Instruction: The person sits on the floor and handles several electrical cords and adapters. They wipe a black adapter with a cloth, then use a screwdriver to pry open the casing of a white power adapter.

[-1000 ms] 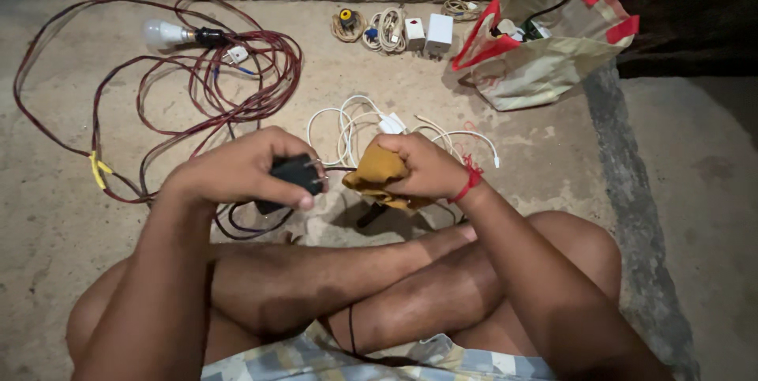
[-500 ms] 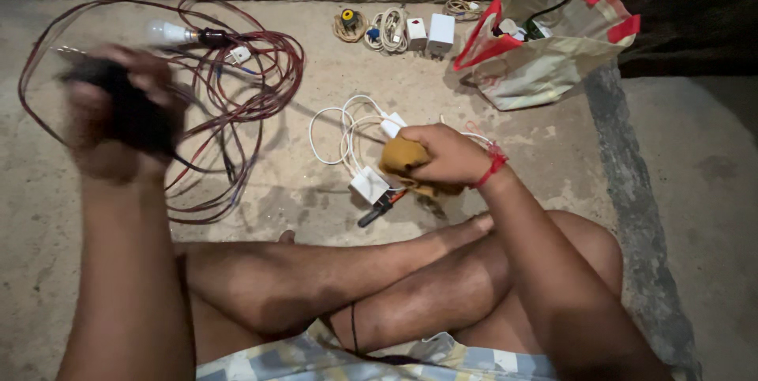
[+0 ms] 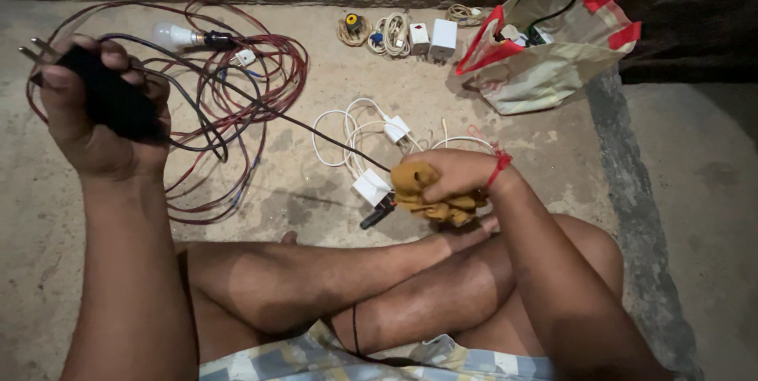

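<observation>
1. Your left hand (image 3: 95, 124) is staying raised at the upper left of the frame, and its fingers are closing tightly around a black adapter (image 3: 110, 101).
2. Two metal prongs (image 3: 33, 51) are sticking out of the adapter toward the left edge of the frame.
3. A thin black cable (image 3: 260, 108) is running from the adapter down to the right, toward the centre of the frame, where it is reaching your right hand (image 3: 458, 180).
4. Your right hand is sitting at the centre of the frame, just above your crossed legs (image 3: 355, 278), and it is gripping a yellow cloth (image 3: 422, 191) that is bunching under the fingers.
5. A red thread (image 3: 499, 166) is going around your right wrist.
6. Just left of the cloth, a white charger (image 3: 371, 187) is lying on the floor (image 3: 695, 215), and white cables (image 3: 347, 132) are looping above it.
7. Below the charger a small dark tool (image 3: 377, 213) is lying; what kind it is, I cannot tell.
8. In the upper left, red wire (image 3: 268, 73) is lying in big coils, with a bulb (image 3: 170, 33) in a holder on it.
9. At the top centre, small plugs (image 3: 430, 37) and cable rolls are lying in a row.
10. At the upper right, a bag (image 3: 553, 49) with red handles is standing open.
</observation>
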